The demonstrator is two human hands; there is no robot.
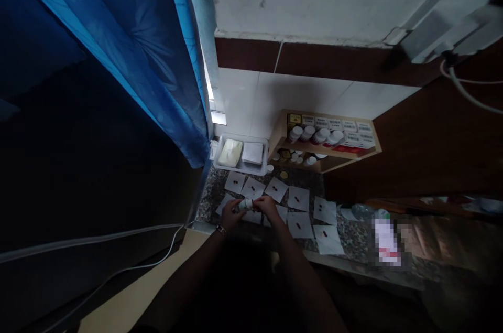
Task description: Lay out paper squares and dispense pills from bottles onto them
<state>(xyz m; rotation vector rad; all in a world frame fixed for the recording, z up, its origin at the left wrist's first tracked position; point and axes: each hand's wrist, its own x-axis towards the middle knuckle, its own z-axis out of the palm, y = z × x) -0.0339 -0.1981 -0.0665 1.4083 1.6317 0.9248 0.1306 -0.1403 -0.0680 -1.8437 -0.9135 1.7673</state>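
Note:
My left hand (231, 214) and my right hand (267, 207) meet above the counter, both gripping a small white bottle (245, 204) held on its side. Its label is too small to read. Several white paper squares (298, 199) lie spread on the speckled granite counter (346, 233), partly under my hands. Most carry small dark pills (298, 226) in little groups. My hands hide part of the nearest squares. Neither hand touches the papers, as far as I can tell.
Behind the papers stands a wooden shelf (338, 150) of white bottles and small boxes. A white tray (240, 170) holds pale packets. A blue curtain (157, 76) hangs along the left, and a clear bottle (361, 211) and a blurred packet (385, 243) lie to the right.

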